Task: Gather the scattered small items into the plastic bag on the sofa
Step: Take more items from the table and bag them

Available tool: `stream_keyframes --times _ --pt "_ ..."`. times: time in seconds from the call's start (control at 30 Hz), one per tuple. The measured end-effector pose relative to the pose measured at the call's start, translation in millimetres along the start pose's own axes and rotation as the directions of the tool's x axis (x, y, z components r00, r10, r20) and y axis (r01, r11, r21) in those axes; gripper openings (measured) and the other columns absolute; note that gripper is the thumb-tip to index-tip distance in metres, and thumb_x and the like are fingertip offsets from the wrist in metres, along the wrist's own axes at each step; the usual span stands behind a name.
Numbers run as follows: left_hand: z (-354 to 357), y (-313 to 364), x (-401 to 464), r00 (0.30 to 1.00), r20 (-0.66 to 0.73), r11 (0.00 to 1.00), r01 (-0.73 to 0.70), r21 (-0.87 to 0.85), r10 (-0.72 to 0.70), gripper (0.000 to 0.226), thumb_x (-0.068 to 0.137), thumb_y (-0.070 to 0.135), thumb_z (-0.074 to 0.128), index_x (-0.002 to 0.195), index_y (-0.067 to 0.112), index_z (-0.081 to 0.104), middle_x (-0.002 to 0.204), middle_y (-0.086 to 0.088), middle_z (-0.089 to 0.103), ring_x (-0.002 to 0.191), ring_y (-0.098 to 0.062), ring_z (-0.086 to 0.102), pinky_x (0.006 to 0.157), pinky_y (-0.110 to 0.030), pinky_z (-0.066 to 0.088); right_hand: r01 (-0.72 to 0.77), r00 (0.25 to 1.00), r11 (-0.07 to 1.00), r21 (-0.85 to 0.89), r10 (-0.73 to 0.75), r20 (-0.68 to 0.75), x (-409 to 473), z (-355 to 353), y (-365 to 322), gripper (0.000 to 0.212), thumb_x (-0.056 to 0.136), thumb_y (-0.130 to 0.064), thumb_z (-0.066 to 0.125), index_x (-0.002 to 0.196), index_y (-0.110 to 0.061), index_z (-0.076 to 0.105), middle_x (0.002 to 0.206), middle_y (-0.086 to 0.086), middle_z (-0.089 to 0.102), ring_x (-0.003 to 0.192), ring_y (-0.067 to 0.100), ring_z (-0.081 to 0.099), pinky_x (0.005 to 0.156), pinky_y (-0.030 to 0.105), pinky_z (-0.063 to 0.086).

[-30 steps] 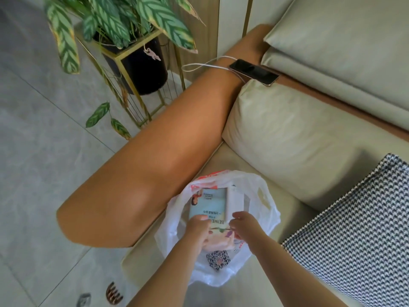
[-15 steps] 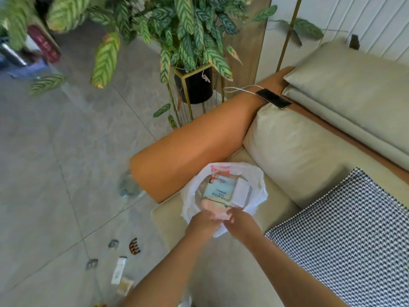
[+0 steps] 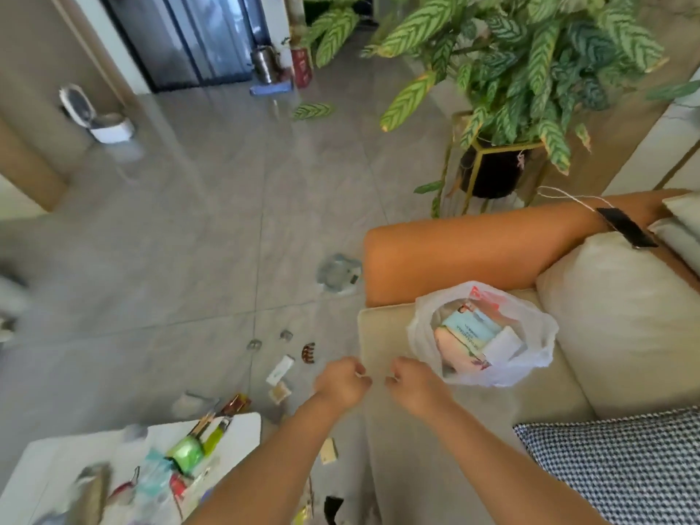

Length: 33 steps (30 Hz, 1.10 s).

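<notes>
A white plastic bag stands open on the sofa seat beside the orange armrest, holding a light-blue packet and other packets. My left hand and my right hand hover side by side just left of the bag, over the seat's front corner, fingers loosely curled and holding nothing. Small items lie scattered on the floor: a brown hair claw, a white sachet, a beige square packet, two small clips and a tan packet.
A white low table at the lower left carries a green bottle and several small things. A potted plant on a gold stand stands behind the armrest. A phone with a cable lies on the armrest. A checked cushion sits at right.
Both hands have come out of the bag and drawn back to the left of it. The view has swung left and up, so the floor and table now show.
</notes>
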State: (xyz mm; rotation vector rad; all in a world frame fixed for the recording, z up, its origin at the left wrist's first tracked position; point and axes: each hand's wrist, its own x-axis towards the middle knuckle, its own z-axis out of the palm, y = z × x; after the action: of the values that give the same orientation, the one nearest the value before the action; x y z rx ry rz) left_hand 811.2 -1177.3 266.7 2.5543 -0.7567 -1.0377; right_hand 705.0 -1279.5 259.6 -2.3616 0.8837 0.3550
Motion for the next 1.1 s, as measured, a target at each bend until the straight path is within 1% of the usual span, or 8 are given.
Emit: stream_keyframes --times 0.27,0.4,0.53,0.63,0.8,0.9,1.0,1.1 --pt "-21.7 -123.9 -84.0 0.974 -0.117 0.977 0.178 -0.12 -0.192 0.033 0.085 0.037 0.049 0.115 0.028 0.061 0.127 0.003 0.059 0.117 -0.02 0.056 0.096 -0.03 0.045 0.273 0.959 0.954 -0.127 -0.259 0.117 -27.4 70.6 -109.1 0.023 0.091 -0.031 0.047 0.1 -0.019 0.064 0.109 0.003 0.067 0.101 0.023 0.062 0.072 0.024 0.041" --pt "-15.0 -193.8 -152.0 0.931 -0.197 0.94 0.262 -0.219 -0.306 0.03 0.088 0.037 0.051 0.111 0.024 0.065 0.121 -0.002 0.064 0.114 -0.02 0.058 0.095 -0.028 0.047 0.399 0.907 0.905 -0.144 -0.367 0.209 -62.5 114.0 -166.6 0.027 0.09 -0.035 0.051 0.108 -0.021 0.065 0.114 0.002 0.067 0.106 0.022 0.062 0.087 0.03 0.05" --pt "2.1 -256.8 -229.8 0.885 -0.226 0.896 0.34 -0.286 -0.408 0.032 0.09 0.039 0.049 0.115 0.025 0.062 0.128 0.001 0.059 0.12 -0.019 0.053 0.093 -0.027 0.042 0.518 0.841 0.837 -0.177 -0.461 0.282 -114.2 161.5 -213.4 0.027 0.089 -0.035 0.05 0.109 -0.022 0.063 0.117 0.0 0.065 0.111 0.022 0.059 0.086 0.029 0.047" --pt "17.5 -293.4 -288.5 0.824 -0.249 0.844 0.421 -0.333 -0.509 0.035 0.091 0.039 0.046 0.117 0.023 0.062 0.126 -0.002 0.06 0.118 -0.022 0.054 0.091 -0.031 0.044 0.632 0.755 0.749 -0.199 -0.537 0.377 -156.3 198.7 -240.6 0.025 0.09 -0.031 0.046 0.103 -0.017 0.063 0.113 0.003 0.064 0.109 0.024 0.059 0.083 0.03 0.046" --pt "45.7 -334.8 -371.5 0.713 -0.223 0.723 0.539 -0.433 -0.665 0.035 0.09 0.036 0.045 0.116 0.021 0.062 0.124 -0.003 0.061 0.114 -0.023 0.056 0.089 -0.032 0.046 0.781 0.593 0.59 -0.202 -0.6 0.538 -221.5 249.4 -270.8 0.034 0.092 -0.034 0.042 0.121 -0.024 0.057 0.124 0.001 0.06 0.113 0.023 0.057 0.088 0.032 0.048" --pt "68.1 -349.3 -413.6 0.638 -0.192 0.625 0.571 -0.533 -0.746 0.035 0.09 0.039 0.046 0.114 0.021 0.064 0.12 -0.002 0.063 0.11 -0.023 0.058 0.087 -0.032 0.046 0.871 0.467 0.45 -0.197 -0.634 0.617 -253.0 270.6 -286.0 0.03 0.092 -0.033 0.043 0.114 -0.021 0.06 0.114 0.003 0.064 0.106 0.025 0.06 0.083 0.034 0.051" --pt "97.2 -357.6 -448.0 0.541 -0.174 0.514 0.58 -0.632 -0.823 0.036 0.089 0.043 0.047 0.113 0.023 0.064 0.117 0.0 0.064 0.107 -0.021 0.059 0.081 -0.029 0.047 0.935 0.336 0.318 -0.158 -0.65 0.681 -278.4 286.2 -297.9 0.025 0.091 -0.035 0.045 0.104 -0.02 0.062 0.103 0.004 0.067 0.097 0.025 0.062 0.07 0.03 0.045" --pt "123.7 -355.6 -478.5 0.44 -0.129 0.393 0.584 -0.71 -0.888 0.033 0.086 0.042 0.047 0.109 0.028 0.065 0.115 0.001 0.065 0.104 -0.02 0.061 0.074 -0.027 0.044 0.973 0.211 0.208 -0.1 -0.631 0.747 -301.1 300.0 -308.8 0.022 0.091 -0.037 0.047 0.095 -0.021 0.062 0.095 0.003 0.066 0.091 0.024 0.062 0.067 0.031 0.044"
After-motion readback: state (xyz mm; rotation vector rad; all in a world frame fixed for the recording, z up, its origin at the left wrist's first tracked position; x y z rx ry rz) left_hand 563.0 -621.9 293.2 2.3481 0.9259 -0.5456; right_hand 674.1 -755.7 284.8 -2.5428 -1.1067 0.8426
